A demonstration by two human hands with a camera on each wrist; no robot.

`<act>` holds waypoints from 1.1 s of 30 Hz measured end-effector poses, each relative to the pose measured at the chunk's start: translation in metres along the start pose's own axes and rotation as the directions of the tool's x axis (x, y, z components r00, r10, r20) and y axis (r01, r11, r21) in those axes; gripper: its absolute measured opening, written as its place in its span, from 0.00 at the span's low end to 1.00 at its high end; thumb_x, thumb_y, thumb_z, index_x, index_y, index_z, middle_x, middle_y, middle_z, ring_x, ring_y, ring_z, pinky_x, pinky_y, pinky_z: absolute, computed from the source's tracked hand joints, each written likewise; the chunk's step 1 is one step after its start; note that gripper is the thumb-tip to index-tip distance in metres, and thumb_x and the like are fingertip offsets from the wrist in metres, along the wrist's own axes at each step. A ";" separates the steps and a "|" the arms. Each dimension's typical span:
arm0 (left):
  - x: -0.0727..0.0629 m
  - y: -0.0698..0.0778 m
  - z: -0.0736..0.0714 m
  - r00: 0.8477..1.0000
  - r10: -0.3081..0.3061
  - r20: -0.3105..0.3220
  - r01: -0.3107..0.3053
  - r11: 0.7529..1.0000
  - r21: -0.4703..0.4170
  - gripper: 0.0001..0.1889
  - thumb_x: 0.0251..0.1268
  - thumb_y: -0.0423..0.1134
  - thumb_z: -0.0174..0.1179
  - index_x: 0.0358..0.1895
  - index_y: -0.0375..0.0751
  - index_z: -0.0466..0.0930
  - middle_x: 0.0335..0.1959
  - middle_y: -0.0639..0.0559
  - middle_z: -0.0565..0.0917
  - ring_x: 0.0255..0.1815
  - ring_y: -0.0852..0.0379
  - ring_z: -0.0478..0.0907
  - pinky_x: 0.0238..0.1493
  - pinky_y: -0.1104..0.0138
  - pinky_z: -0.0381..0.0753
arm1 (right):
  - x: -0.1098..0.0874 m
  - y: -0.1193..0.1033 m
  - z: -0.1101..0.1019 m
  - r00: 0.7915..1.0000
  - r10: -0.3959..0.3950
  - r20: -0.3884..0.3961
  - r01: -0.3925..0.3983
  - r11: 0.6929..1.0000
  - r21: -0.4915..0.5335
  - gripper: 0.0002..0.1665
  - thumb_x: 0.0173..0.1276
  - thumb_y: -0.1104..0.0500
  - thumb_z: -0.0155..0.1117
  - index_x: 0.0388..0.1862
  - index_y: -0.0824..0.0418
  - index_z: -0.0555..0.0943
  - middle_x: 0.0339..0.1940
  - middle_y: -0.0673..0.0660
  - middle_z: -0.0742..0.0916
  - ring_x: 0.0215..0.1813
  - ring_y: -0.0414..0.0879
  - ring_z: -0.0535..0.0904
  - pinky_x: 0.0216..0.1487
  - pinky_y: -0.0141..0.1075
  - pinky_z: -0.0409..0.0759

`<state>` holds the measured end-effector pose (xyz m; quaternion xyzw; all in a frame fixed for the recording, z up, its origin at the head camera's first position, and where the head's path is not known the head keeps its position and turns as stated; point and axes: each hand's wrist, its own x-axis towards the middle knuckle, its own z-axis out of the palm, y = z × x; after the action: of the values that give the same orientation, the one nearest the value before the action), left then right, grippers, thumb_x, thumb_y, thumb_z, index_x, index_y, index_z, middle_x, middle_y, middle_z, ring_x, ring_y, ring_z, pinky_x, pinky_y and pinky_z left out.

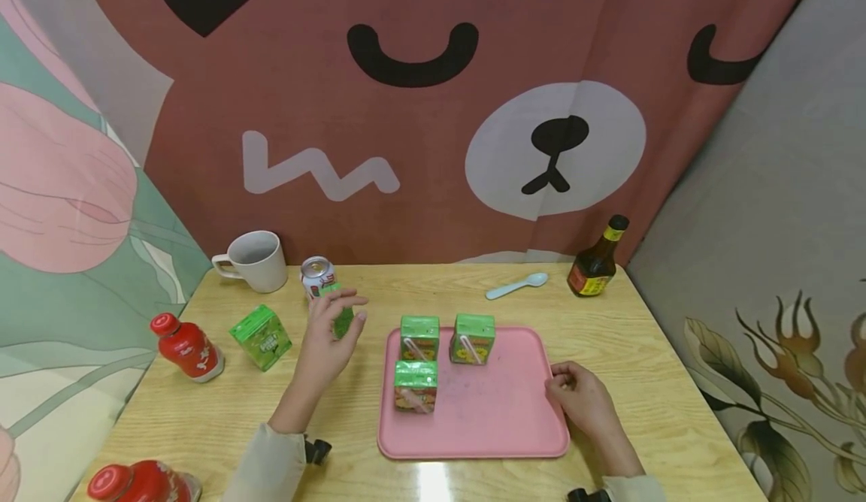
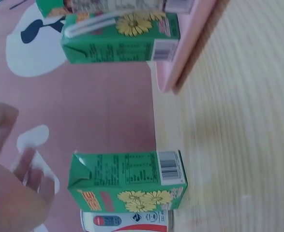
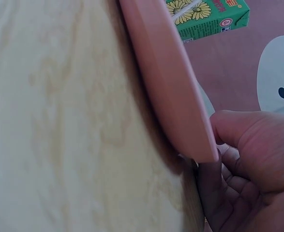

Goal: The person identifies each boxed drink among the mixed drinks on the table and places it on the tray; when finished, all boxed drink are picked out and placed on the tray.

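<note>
My left hand (image 1: 328, 348) hovers with spread, relaxed fingers in front of a green drink carton (image 1: 344, 320), holding nothing. In the left wrist view this carton (image 2: 127, 181) stands on the table, its flower print visible, right by a drink can (image 2: 127, 221). With thumb and fingers, my right hand (image 1: 587, 406) pinches the right rim of a pink tray (image 1: 497, 412). The right wrist view shows the thumb on top of the tray's rim (image 3: 171, 87) and fingers beneath it. On the tray's left and back part stand three green drink cartons (image 1: 416, 388) with straws.
At the left are another green carton (image 1: 262, 338), a red bottle (image 1: 189, 348) and a second red bottle (image 1: 152, 482) near the front. A grey mug (image 1: 260, 261) stands at the back left. A light-blue spoon (image 1: 517, 285) and a dark sauce bottle (image 1: 595, 263) are at the back right.
</note>
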<state>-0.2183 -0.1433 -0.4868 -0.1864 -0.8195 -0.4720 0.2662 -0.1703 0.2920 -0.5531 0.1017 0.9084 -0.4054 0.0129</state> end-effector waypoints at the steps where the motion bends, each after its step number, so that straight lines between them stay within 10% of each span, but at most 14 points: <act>1: 0.001 -0.002 -0.001 0.999 -0.017 -0.028 0.017 1.000 0.018 0.14 0.67 0.29 0.66 0.54 0.41 0.83 0.62 0.39 0.74 0.63 0.40 0.62 0.55 0.46 0.65 | 0.000 0.000 0.000 1.000 0.000 -0.001 0.000 1.000 -0.002 0.17 0.64 0.60 0.68 0.51 0.65 0.82 0.33 0.53 0.82 0.33 0.45 0.76 0.31 0.33 0.75; 11: 0.009 -0.018 -0.006 0.968 -0.240 -0.073 0.245 0.966 0.084 0.20 0.66 0.32 0.68 0.60 0.38 0.78 0.70 0.31 0.61 0.69 0.35 0.52 0.60 0.41 0.62 | 0.001 0.001 0.000 1.000 -0.009 -0.001 0.009 1.000 -0.001 0.17 0.64 0.60 0.68 0.50 0.65 0.82 0.33 0.52 0.82 0.33 0.44 0.77 0.32 0.34 0.75; 33: 0.016 -0.035 -0.011 0.967 -0.255 0.001 0.255 0.967 -0.004 0.13 0.70 0.22 0.59 0.54 0.34 0.81 0.66 0.32 0.68 0.66 0.35 0.61 0.59 0.42 0.68 | -0.001 -0.003 -0.004 0.999 -0.006 0.052 0.003 0.999 0.041 0.15 0.67 0.63 0.68 0.51 0.67 0.82 0.35 0.54 0.83 0.34 0.46 0.78 0.30 0.35 0.79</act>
<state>-0.2478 -0.1688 -0.4966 -0.0801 -0.8359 -0.5038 0.2027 -0.1698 0.2924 -0.5482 0.0892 0.8995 -0.4263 0.0339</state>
